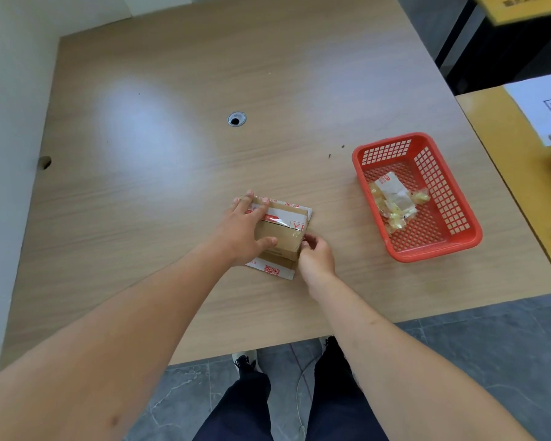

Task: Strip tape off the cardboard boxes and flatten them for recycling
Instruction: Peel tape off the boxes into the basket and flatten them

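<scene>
A small brown cardboard box [282, 237] with clear tape and red-and-white printed tape lies on the wooden table [172, 186] near its front edge. My left hand [244, 230] rests flat on the box's top and left side, fingers straight, thumb along the near face. My right hand [315, 256] is at the box's right near corner, its fingertips pinching at the tape edge there. The box's right side is partly hidden by that hand.
A red plastic basket [452, 237] stands to the right of the box and holds crumpled tape scraps [395, 198]. A cable hole [236, 118] sits in the table's middle. A yellow surface [516, 173] with white paper adjoins on the right.
</scene>
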Demonstrator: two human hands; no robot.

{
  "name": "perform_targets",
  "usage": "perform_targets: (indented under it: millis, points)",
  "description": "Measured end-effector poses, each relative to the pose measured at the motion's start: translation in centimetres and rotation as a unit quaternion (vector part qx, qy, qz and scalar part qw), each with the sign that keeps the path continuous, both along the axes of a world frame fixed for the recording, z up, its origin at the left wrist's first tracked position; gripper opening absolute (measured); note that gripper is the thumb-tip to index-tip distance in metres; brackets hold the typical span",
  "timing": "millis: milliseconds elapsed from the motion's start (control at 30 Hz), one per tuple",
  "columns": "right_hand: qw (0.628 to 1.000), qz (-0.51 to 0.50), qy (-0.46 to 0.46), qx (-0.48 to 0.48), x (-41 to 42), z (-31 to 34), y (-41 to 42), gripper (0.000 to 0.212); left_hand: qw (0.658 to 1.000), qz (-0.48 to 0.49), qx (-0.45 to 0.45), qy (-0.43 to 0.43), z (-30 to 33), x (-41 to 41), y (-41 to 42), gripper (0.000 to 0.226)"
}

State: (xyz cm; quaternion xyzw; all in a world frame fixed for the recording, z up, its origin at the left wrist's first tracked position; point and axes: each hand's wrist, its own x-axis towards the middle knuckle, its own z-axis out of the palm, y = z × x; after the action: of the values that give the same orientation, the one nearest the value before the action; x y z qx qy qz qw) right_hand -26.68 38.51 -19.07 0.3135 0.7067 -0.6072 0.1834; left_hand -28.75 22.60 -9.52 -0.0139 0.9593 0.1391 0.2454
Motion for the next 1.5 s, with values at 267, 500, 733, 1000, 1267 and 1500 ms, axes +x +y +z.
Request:
perform_targets:
  millis: [267, 500, 733, 1000, 1267, 1500]
  points:
    - [0.997, -0.048, -0.039, -0.041, -1.3, -0.5, 0.2, 0.019, 0.999, -0.022, -0.022, 0.008, 0.5, -0.1, -0.3, 0.090]
    - [0.997, -0.013, 0.076, 0.031, -2.5, 1.6, -0.1, 0.019, 0.987, 0.092, -0.121, 0.053, 0.7, -0.8, 0.2, 0.073]
    - [0.991, 0.056, 0.117, -0.028, -4.0, 3.7, -1.4, 0.059, 0.982, 0.180, -0.062, 0.011, 1.5, -2.1, -1.4, 0.056]
    - [0.970, 0.210, 0.083, -0.090, -6.3, 4.1, -3.9, 0.029, 0.991, -0.027, -0.034, 0.123, -0.5, 0.0, -4.6, 0.091]
    - [0.957, 0.192, 0.173, 0.129, -3.7, 3.4, -1.5, 0.020, 0.997, -0.032, -0.060, 0.022, -0.7, 1.2, -6.0, 0.082]
    - [0.977, 0.171, 0.113, 0.068, -0.6, 3.5, -0.8, 0.013, 0.985, 0.131, -0.109, 0.030, -0.9, 1.6, -1.6, 0.104]
